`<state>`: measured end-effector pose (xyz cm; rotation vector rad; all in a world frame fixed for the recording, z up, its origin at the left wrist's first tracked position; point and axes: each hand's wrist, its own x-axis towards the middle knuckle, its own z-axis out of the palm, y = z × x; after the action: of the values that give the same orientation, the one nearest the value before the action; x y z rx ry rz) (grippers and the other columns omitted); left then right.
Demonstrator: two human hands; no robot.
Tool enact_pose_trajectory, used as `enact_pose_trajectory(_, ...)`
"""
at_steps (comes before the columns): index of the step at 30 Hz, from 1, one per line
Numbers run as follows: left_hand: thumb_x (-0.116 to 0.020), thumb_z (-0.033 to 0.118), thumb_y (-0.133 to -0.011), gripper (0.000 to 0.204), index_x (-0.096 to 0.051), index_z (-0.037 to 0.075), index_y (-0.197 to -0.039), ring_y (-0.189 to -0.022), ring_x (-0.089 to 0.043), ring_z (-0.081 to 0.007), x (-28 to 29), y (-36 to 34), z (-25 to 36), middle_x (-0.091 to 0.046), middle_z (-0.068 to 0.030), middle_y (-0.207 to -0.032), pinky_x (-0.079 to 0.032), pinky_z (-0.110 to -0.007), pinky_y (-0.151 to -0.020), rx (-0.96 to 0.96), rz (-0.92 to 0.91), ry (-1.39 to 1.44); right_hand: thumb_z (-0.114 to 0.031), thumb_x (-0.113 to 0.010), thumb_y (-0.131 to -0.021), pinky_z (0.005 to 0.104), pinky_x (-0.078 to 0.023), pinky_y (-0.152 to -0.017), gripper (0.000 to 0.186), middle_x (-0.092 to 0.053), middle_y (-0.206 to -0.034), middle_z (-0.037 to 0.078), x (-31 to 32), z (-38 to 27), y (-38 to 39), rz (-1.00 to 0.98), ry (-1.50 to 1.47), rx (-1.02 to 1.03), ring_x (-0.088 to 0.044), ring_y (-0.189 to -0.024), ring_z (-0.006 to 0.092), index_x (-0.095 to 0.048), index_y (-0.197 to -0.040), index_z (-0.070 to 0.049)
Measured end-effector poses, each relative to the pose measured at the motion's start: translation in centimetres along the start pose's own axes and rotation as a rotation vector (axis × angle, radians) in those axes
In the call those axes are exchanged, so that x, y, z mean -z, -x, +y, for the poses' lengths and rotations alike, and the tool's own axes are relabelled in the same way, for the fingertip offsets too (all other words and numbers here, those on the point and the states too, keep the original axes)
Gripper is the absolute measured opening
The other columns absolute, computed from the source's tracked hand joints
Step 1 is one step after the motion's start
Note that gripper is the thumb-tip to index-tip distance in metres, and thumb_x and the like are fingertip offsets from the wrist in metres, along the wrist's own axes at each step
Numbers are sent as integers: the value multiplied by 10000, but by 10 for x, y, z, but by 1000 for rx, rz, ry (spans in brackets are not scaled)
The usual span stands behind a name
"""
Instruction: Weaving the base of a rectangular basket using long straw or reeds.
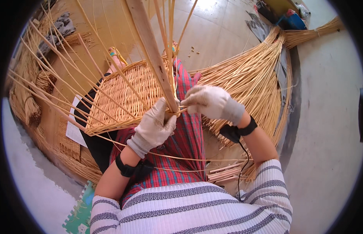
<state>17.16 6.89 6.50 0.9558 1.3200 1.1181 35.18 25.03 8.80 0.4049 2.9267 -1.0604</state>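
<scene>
A half-woven wicker basket (125,91) with a flat, tightly woven base rests across my lap, its upright stakes fanning outward. At its near right corner rises a thick wooden post (152,50). My left hand (155,124), in a whitish glove, is closed around that corner at the foot of the post. Just right of it my gloved right hand (212,102) pinches a thin wicker strand (183,110) that meets the basket's edge. The fingertips of both hands are close together, and the strand's end among them is partly hidden.
A large bundle of wicker rods (248,74) spreads over the floor at the right. More bundles (31,109) lie at the left, near a white paper sheet (75,126). Short cut sticks (224,172) are beside my right elbow. Red plaid cloth (189,144) covers my lap.
</scene>
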Motion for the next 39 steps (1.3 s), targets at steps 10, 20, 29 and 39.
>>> enact_pose_trajectory(10,-722,3,-927,316,-600,74,-1210,-919,-731,-279,-12,-3,-16,-698,-125,-998,-577,-360,-822,-171,205,-176,-365,-923,-620,512,-390,-1176,881,-549,-1473,128,-18,-3,-34,540,270,-41,-477,-1399,378,-614,-1425,-184)
enact_pose_trajectory(20,-765,85,-912,343,-543,48,-1172,-516,-590,-60,33,77,103,-659,-27,-810,-474,-217,-416,1,100,41,-460,-828,-787,540,-319,-1236,897,-567,-1476,203,-68,-38,-2,761,427,-63,-480,-1421,424,-499,-1489,-10)
enact_pose_trajectory(29,-841,15,-870,345,-610,39,-1125,-634,-628,-28,31,125,66,-662,21,-812,-473,-185,-549,-336,-150,-9,-211,-799,-673,465,-482,-897,298,-642,-930,-4,-84,-69,48,938,562,-61,-623,-1031,297,-652,-928,-165)
enact_pose_trajectory(39,-813,103,-902,358,-593,55,-1180,-765,-636,-79,208,86,10,-668,-6,-979,-537,-238,-619,-115,-51,84,-267,-711,-785,462,-486,-764,190,-664,-900,51,-120,-97,-54,655,635,-133,-635,-864,307,-672,-942,-167)
